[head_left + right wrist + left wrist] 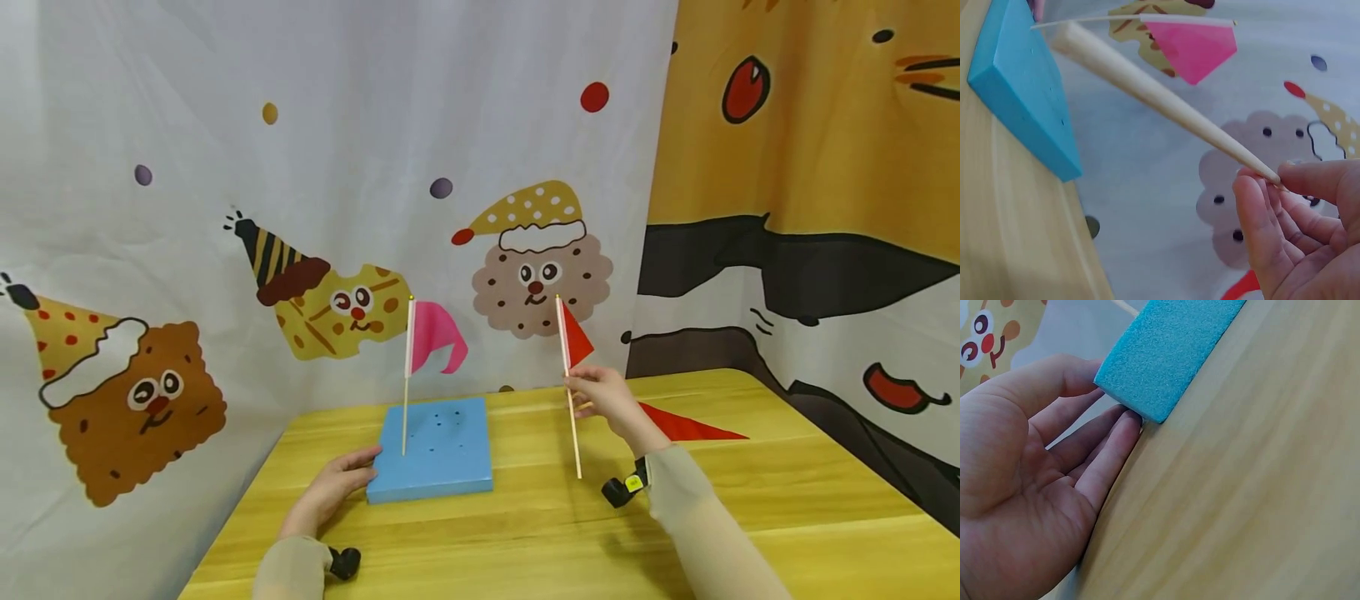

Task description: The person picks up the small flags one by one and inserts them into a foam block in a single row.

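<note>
A blue foam block with small holes in its top lies on the table, and a pink flag stands upright in it on a thin wooden stick. My left hand rests against the block's left side. In the left wrist view its fairly straight fingers touch the block near a corner. Right of the block, my right hand pinches the stick of a small red flag between thumb and fingertips. The stick hangs slightly tilted, its lower end apart from the block.
Another red flag lies on the table behind my right forearm, partly hidden by it. The wooden tabletop meets a printed cloth curtain at the back. Black wrist cameras stick out beneath both wrists.
</note>
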Demonstrator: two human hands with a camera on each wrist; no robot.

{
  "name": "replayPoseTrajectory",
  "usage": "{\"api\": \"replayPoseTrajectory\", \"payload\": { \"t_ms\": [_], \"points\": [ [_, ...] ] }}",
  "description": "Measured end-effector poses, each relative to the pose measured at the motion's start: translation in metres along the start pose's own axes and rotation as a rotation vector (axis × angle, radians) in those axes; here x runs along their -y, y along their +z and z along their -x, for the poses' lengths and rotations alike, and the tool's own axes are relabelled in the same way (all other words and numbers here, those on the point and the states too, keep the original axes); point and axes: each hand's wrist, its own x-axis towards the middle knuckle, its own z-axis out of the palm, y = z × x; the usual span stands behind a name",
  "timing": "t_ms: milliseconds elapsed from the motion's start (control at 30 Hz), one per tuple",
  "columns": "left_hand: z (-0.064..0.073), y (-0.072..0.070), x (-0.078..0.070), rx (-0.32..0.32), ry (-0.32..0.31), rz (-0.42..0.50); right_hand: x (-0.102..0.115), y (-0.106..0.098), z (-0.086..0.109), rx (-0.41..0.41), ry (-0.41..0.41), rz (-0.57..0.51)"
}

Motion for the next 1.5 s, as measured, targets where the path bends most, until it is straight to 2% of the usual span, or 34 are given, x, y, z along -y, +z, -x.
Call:
{"api": "replayPoseTrajectory", "payload": {
  "t_ms": [300,467,767,967,1300,1500],
  "points": [
    [0.0,-0.002,0.003,0.011,-0.001,-0.011,0.018,0.034,-0.007,0.04,-0.109,-0.027],
    [0.002,-0.003,0.004,0.004,0.016,-0.029,0.022,0.062,-0.013,0.067,-0.176,-0.065],
    [0.002,0.0,0.006,-0.002,0.03,-0.021,0.025,0.11,-0.026,0.043,-0.192,-0.116],
    [0.002,0.002,0.004,-0.002,0.028,-0.015,0.027,0.129,-0.038,0.039,-0.214,-0.093],
    [0.002,-0.002,0.003,0.004,0.039,-0.007,0.044,0.161,-0.049,0.067,-0.267,-0.056],
    [0.001,-0.002,0.002,0.016,0.041,-0.016,0.043,0.174,-0.056,0.07,-0.27,-0.025]
  ]
}}
